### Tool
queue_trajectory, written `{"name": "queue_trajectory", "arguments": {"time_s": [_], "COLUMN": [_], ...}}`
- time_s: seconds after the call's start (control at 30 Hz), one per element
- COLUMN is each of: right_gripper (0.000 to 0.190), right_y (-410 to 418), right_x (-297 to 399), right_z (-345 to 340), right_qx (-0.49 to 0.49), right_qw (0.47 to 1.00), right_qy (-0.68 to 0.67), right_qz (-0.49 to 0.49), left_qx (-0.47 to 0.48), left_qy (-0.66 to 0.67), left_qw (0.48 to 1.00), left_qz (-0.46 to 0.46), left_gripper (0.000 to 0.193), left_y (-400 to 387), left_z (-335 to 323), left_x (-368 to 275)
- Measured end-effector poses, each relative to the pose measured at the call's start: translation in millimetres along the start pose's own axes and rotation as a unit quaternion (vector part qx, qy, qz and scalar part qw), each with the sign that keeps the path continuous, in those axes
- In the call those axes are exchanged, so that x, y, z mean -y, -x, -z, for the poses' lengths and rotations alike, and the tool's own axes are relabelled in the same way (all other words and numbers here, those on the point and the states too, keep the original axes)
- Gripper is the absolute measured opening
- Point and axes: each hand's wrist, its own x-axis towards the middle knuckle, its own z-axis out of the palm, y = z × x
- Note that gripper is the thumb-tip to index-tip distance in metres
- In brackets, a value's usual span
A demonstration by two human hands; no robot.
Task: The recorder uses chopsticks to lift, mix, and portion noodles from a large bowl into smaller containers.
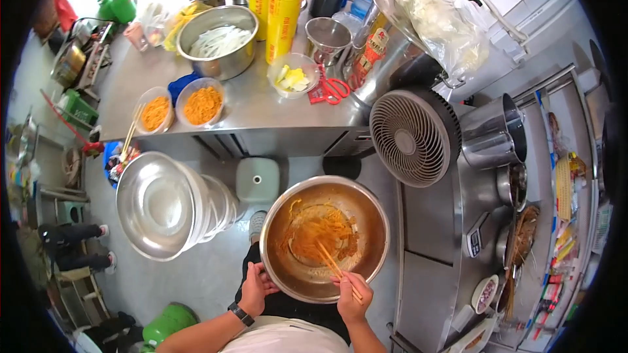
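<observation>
A large stainless steel mixing bowl (370, 235) sits in front of my body, with orange-coated noodles (321, 233) inside, partly blurred. My left hand (256, 285) holds the bowl at its lower left side, the fingers partly hidden by the wall. In my right hand (352, 294) is a pair of wooden chopsticks (333, 265), their tips in the noodles. On the steel counter ahead are two clear plastic tubs of similar orange noodles, a left tub (155, 112) and a right tub (202, 105). Another pair of chopsticks (132, 130) leans on the left tub.
Left of the bowl, a steel basin (157, 206) tops a stack of white buckets (216, 211). A grey fan (407, 139) stands at the right. The counter (245, 113) carries a steel pot (218, 61) of white strips and red scissors (336, 90). Another person's legs (78, 245) show far left.
</observation>
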Motion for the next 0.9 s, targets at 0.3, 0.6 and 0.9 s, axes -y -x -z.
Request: {"name": "queue_trajectory", "arguments": {"time_s": [0.3,0.6,0.9], "right_gripper": [0.016,0.014,0.018], "right_y": [-82.3,-62.6,-98.6], "right_x": [-32.3,-21.1,-43.7], "right_z": [67.9,49.6,53.6], "right_qx": [0.291,0.320,0.345], "right_qw": [0.903,0.891,0.833], "right_qy": [0.123,0.105,0.231], "right_qz": [0.290,0.304,0.365], "left_qx": [-0.065,-0.077,-0.059], "left_qy": [0.070,0.059,0.073], "left_qw": [0.980,0.981,0.988], "left_qz": [-0.173,-0.170,-0.125], "left_gripper": [0.063,0.072,0.078], "left_y": [22.7,27.3,33.6], "left_z": [-33.4,-33.6,-34.6], "left_x": [69.0,75.2,61.4]}}
